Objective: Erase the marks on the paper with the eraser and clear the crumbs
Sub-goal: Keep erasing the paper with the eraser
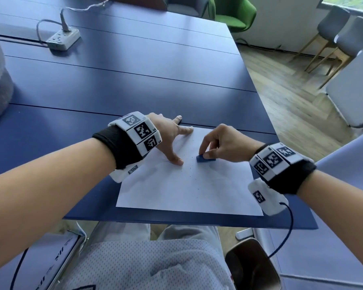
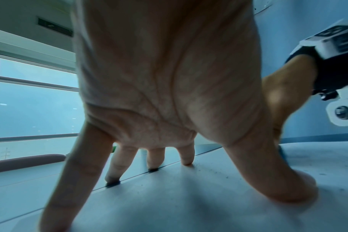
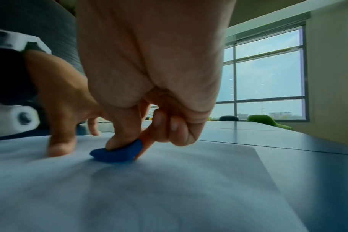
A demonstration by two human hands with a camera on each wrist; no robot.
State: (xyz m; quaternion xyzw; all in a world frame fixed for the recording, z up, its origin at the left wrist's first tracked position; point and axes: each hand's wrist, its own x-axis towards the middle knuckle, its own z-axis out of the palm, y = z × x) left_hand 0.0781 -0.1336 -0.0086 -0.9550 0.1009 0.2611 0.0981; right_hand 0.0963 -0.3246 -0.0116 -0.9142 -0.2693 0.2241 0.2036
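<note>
Blue eraser half hidden under right hand, crumbs faint

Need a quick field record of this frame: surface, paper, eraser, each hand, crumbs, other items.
surface: blue table
paper: white sheet flat near the table's front edge
eraser: blue eraser on the sheet, under the right fingertips
left hand: left hand spread, fingers straight, pressing the sheet's far left part
right hand: right hand pinches the eraser
crumbs: dark specks scattered on the sheet near the eraser
other: power strip at far left of table
</note>
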